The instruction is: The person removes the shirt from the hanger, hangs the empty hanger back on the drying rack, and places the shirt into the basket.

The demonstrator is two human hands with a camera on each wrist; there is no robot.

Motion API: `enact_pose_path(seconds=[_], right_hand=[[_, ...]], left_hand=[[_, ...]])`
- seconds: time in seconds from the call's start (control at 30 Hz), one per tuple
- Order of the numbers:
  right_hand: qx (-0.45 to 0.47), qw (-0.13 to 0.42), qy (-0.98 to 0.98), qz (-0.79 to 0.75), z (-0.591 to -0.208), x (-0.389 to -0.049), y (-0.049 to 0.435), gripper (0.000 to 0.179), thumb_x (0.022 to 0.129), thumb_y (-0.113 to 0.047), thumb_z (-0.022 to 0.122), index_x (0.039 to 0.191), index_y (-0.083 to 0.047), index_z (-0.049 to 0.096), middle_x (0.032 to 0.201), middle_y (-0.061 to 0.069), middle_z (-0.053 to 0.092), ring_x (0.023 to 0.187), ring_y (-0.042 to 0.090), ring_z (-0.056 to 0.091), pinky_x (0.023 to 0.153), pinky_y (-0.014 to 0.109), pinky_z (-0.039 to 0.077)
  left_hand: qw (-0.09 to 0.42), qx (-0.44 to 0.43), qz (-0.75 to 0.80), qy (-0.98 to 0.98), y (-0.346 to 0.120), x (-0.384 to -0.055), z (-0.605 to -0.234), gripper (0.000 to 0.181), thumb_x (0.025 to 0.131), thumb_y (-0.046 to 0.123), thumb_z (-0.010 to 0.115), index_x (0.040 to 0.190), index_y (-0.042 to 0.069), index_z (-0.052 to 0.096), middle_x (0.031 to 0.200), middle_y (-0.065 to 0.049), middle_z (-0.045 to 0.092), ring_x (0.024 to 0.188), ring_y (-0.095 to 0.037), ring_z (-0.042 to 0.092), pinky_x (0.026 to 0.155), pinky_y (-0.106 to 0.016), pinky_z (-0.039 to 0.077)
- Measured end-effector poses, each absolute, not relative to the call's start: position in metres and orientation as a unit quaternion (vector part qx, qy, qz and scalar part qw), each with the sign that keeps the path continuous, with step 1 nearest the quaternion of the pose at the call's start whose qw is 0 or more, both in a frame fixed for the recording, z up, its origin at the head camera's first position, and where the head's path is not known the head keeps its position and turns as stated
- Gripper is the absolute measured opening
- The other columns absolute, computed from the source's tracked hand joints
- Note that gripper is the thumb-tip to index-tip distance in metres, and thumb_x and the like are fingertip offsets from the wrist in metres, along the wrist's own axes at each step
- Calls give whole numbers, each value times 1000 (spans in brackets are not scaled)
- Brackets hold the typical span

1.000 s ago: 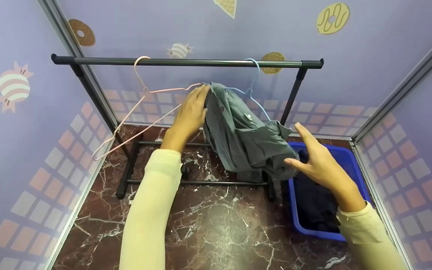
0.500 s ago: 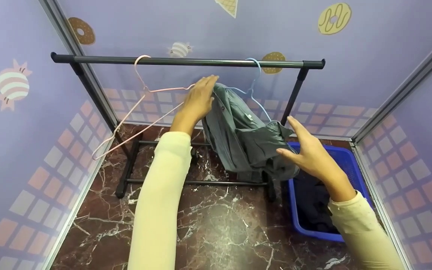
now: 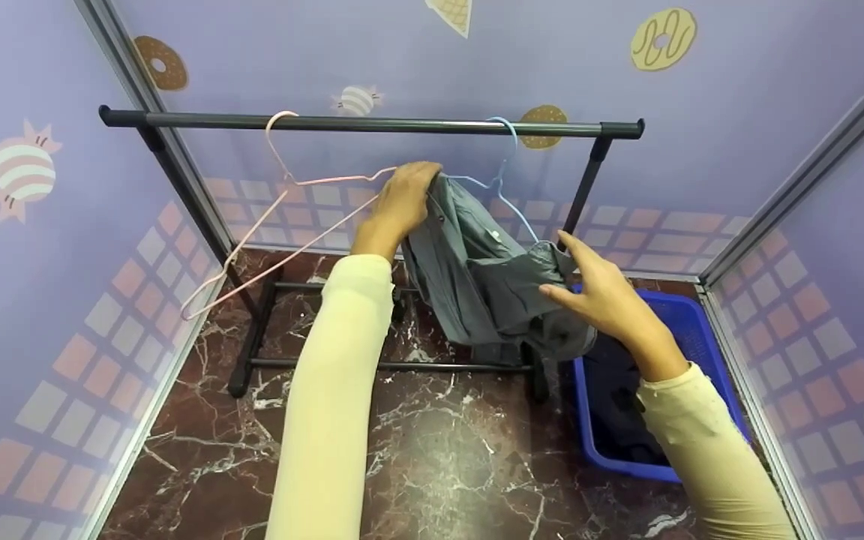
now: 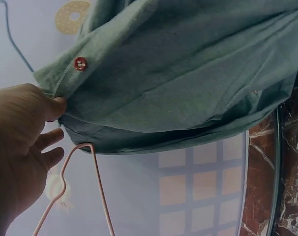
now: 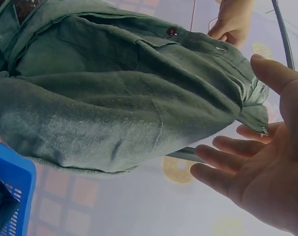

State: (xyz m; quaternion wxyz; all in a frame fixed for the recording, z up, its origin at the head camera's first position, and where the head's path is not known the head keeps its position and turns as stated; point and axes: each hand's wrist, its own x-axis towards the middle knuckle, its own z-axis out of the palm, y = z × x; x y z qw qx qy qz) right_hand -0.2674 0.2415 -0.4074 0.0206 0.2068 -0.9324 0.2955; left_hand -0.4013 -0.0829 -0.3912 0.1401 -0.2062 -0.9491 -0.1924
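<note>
A grey-green buttoned shirt [image 3: 477, 289] hangs bunched on a blue wire hanger [image 3: 500, 184]. My left hand [image 3: 402, 199] pinches the shirt's edge; in the left wrist view the thumb presses on the cloth just below a red button [image 4: 80, 63]. A pink wire hanger [image 3: 334, 179] has one end at that hand, and its tip meets the shirt's lower edge in the left wrist view. Beside the shirt's right end, my right hand [image 3: 604, 300] is spread with fingers extended. In the right wrist view its palm [image 5: 272, 182] faces the cloth and grips nothing.
Both hangers hook over the bar [image 3: 387, 125] of a black clothes rack. At right on the marbled floor [image 3: 447, 450] stands a blue plastic basket [image 3: 589, 420] with dark cloth in it. Patterned walls [image 3: 799, 187] enclose the rack on three sides.
My left hand has shifted right along the shirt's edge, and its fingers have bent over the cloth. My right hand has moved left and slightly up, closer to the shirt.
</note>
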Motion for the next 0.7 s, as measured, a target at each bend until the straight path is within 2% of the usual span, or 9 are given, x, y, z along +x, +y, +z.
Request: enact_pose_path(seconds=[0.1,0.2,0.33,0.43,0.57,0.7], right_hand=[[209,23,-930,302,-409,-270,240,87,97,-44,71,164,-11,26,162,21,39,131,46,56,108,61,47],[214,28,-926,309,-411,-271,239,85,97,-41,72,163,-10,28,160,22,43,125,46,60,103,60,51],[218,32,-923,315,-413,-271,240,82,97,-35,73,161,-8,30,159,22,43,129,45,58,105,60,49],[218,40,-923,314,-414,-271,241,79,97,-30,73,160,-7,32,158,22,45,126,45,60,103,60,50],[223,48,-923,311,-413,-271,242,77,97,-24,74,159,-6,34,156,22,48,120,45,63,100,59,53],[230,58,-920,313,-413,-271,243,76,96,-20,75,158,-5,35,152,22,52,122,44,63,98,57,55]], left_hand=[[169,-202,-184,-947,-83,-403,-395,53,88,-14,54,138,3,62,138,-17,63,130,-40,57,118,-44,41],[183,-194,-181,-947,-82,-404,-398,45,91,-11,55,132,5,67,133,-16,65,124,-41,59,112,-46,46],[197,-182,-198,-943,-81,-404,-400,32,97,-4,53,121,5,71,126,-14,68,120,-38,60,108,-46,49],[202,-179,-214,-939,-82,-403,-402,27,101,0,51,117,4,73,121,-13,69,116,-37,62,105,-45,51],[207,-189,-223,-934,-83,-403,-403,27,101,-1,50,113,2,74,116,-15,71,109,-39,64,100,-46,52],[218,-200,-228,-928,-84,-403,-402,26,99,-2,50,111,1,74,111,-18,71,104,-42,66,97,-49,52]])
